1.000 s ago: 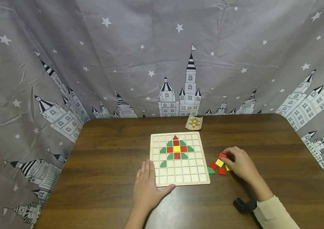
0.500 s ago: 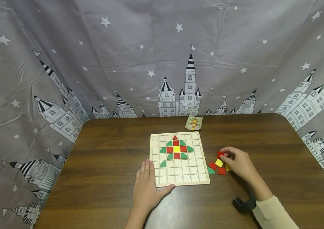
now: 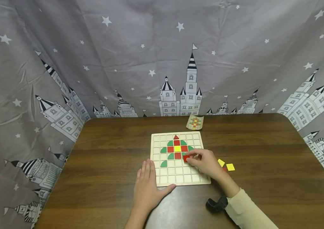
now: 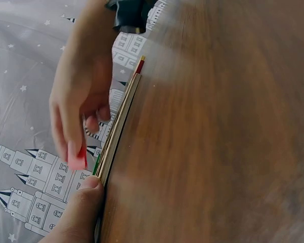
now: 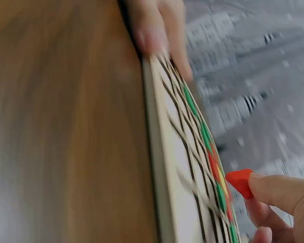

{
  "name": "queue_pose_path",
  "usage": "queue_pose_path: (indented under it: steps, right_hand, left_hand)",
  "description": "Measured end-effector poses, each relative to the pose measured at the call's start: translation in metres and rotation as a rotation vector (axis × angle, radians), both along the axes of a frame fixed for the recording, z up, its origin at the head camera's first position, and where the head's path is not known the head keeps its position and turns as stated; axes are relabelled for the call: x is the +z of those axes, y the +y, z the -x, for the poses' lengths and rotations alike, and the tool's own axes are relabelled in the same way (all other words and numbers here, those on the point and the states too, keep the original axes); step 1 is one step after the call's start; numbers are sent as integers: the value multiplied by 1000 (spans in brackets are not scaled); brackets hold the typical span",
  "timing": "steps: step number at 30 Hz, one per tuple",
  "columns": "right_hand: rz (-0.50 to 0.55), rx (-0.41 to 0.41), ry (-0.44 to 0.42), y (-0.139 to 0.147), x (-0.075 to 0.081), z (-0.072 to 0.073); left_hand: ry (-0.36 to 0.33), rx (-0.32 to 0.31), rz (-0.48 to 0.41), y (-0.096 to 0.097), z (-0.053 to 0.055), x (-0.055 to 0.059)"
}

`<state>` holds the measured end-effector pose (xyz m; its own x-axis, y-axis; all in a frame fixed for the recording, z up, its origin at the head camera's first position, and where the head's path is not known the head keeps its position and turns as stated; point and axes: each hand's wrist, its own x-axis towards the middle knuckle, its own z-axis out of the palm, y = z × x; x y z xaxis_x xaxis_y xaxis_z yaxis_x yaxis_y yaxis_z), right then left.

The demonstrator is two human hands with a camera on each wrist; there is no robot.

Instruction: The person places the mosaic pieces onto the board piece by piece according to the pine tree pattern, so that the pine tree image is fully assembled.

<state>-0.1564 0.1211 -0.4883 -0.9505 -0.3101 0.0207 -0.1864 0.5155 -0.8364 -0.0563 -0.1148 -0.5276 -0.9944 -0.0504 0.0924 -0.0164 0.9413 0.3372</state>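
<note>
A pale wooden grid board (image 3: 176,171) lies on the table, bearing red, yellow and green tiles arranged as a symmetrical figure. My left hand (image 3: 146,187) rests at its lower left corner, fingers straight along the left side and thumb (image 4: 85,202) on the near edge. Over the board, my right hand (image 3: 206,162) pinches a red square tile (image 3: 186,158) between thumb and fingertips. In the right wrist view this red tile (image 5: 240,183) stands close above the grid. The right hand covers part of the board's right side and some green quarter-round tiles.
Right of the board lie two yellow square tiles (image 3: 230,167), with a bit of a red tile (image 3: 224,169) showing beside my right wrist. A small curled pattern card (image 3: 194,122) sits behind the board. A black wrist device (image 3: 217,204) is on my right arm. Grey curtain (image 3: 127,57) surrounds the table.
My right hand has taken a red square tile from the loose pile and carried it left over the board. My left hand stays at the board's corner.
</note>
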Motion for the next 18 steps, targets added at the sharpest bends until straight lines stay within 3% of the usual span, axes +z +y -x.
queue_pose_path:
  steps: [7, 18]
  right_hand:
    - [-6, 77, 47, -41, -7, -4]
    - [-198, 77, 219, -58, -10, -9]
  left_hand:
    - [5, -2, 13, 0, 0, 0]
    - [21, -5, 16, 0, 1, -1]
